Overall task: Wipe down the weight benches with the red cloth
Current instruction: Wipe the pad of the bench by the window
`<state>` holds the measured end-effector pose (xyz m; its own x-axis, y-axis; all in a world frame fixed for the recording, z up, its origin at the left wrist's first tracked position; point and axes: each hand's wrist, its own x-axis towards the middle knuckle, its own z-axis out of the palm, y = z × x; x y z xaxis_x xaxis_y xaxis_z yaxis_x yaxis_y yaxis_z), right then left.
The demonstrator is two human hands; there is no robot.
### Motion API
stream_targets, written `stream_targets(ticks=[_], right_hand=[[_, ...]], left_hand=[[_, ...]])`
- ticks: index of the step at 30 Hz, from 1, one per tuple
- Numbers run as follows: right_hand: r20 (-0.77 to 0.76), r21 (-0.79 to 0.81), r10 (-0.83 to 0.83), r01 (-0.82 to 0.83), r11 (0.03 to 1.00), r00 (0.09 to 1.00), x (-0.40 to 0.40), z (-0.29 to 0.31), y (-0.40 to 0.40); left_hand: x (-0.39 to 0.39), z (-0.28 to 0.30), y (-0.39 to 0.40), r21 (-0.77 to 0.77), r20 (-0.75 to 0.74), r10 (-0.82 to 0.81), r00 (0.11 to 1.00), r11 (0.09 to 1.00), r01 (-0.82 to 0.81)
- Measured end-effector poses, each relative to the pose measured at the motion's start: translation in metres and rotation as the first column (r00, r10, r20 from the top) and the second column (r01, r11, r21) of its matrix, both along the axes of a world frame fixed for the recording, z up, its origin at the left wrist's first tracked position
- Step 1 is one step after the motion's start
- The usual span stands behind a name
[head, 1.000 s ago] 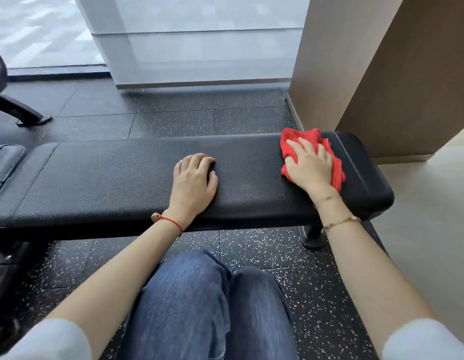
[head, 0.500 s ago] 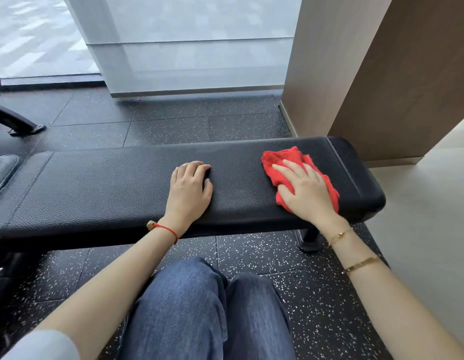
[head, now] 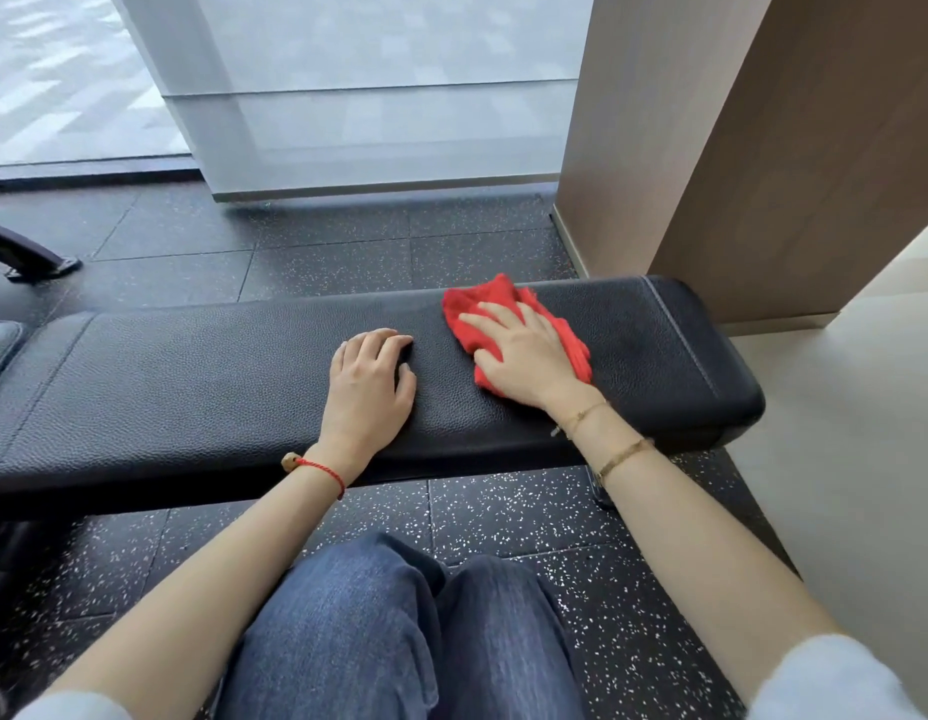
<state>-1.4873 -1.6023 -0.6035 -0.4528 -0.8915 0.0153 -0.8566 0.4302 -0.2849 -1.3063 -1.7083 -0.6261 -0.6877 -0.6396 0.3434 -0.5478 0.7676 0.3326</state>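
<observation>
We're looking down at the bench, a long black pad running from nine o'clock to three o'clock across the middle of our view. The right hand lies flat on the cloth, fingers straight and slightly spread, pressing it onto the pad; red folds stick out beyond the fingertips toward twelve o'clock and along the hand's three o'clock edge. That puts the cloth on the right half of the bench, short of the stitched end seam. Just beside it, at its nine o'clock, the left hand rests palm down on bare leather, fingers close together and bent at the knuckles, tips on the pad, thumb alongside; it touches neither the cloth nor the other hand. A red string bracelet circles the left wrist and two thin gold bracelets the right. At six o'clock we see knees in jeans over the speckled floor. At one o'clock stands a wood-panelled column, at twelve a frosted window.
</observation>
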Motion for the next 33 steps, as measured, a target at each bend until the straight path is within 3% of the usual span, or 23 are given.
stream_targets(ticks=[4, 10, 13, 15, 21, 24, 28, 31, 33], right_hand=[[-0.037, -0.06, 0.029, -0.031, 0.998, 0.999, 0.0, -0.006, 0.053], [-0.078, -0.053, -0.334, 0.331, 0.942, 0.939, -0.07, -0.007, 0.081], [-0.003, 0.014, -0.426, 0.426, 0.904, 0.905, -0.097, 0.0, 0.056], [0.007, 0.032, -0.394, 0.393, 0.919, 0.919, -0.092, 0.001, 0.036], [-0.049, -0.039, -0.058, 0.056, 0.998, 0.997, -0.011, -0.006, 0.023], [-0.073, -0.082, -0.042, 0.036, 0.996, 0.996, 0.002, -0.01, 0.055], [-0.133, -0.144, -0.271, 0.252, 0.957, 0.953, -0.021, -0.015, 0.106], [-0.123, -0.17, -0.518, 0.496, 0.851, 0.846, -0.052, -0.014, 0.125], [-0.084, -0.141, -0.598, 0.584, 0.799, 0.797, -0.072, -0.01, 0.12]], left_hand=[[0.0, -0.001, -0.002, 0.014, -0.013, -0.004, 1.0, 1.0, 0.005], [0.0, -0.001, 0.0, 0.012, -0.009, -0.005, 1.0, 1.0, 0.005], [-0.001, 0.0, 0.002, 0.015, -0.001, 0.003, 1.0, 1.0, -0.003], [-0.001, 0.001, 0.002, 0.021, -0.004, 0.006, 1.0, 1.0, -0.006], [0.002, 0.0, -0.002, 0.027, -0.017, 0.003, 1.0, 1.0, -0.003], [0.002, 0.001, -0.003, 0.027, -0.02, -0.005, 1.0, 1.0, 0.006], [0.002, 0.0, -0.002, 0.025, -0.015, -0.007, 1.0, 1.0, 0.008], [0.001, -0.001, -0.001, 0.021, -0.006, 0.003, 1.0, 1.0, -0.003], [-0.001, -0.002, 0.0, 0.009, 0.0, 0.004, 1.0, 1.0, -0.004]])
